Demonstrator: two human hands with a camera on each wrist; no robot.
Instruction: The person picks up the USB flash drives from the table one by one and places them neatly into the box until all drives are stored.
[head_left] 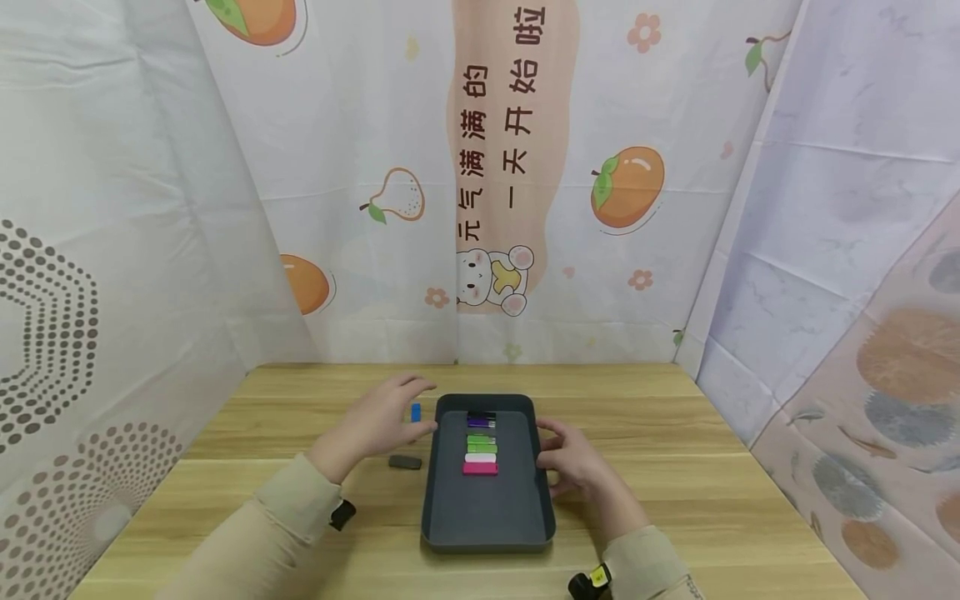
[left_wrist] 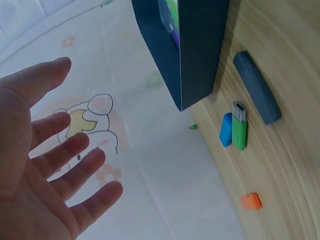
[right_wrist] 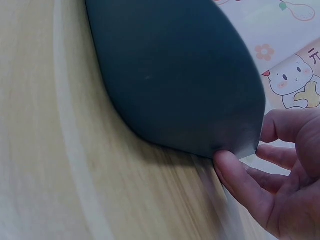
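Observation:
A dark grey tray [head_left: 487,517] stands on the table, with a column of USB flash drives in it: purple [head_left: 480,422], green [head_left: 482,443], white [head_left: 480,457] and pink [head_left: 480,469]. My right hand [head_left: 577,460] grips the tray's right wall, fingertips over the rim and thumb low on the outside. Left of the tray, my left hand [head_left: 378,421] is held up with fingers spread and nothing in it. Near it on the table lie a dark grey stick [left_wrist: 257,87], a green flash drive [left_wrist: 240,127] with its metal plug showing, and a small blue piece [left_wrist: 226,130].
A small orange piece [left_wrist: 251,201] lies farther off on the wooden table [head_left: 660,467]; in the head view the left hand seems to hide it. Printed curtains [head_left: 360,275] hang behind the table and along both sides.

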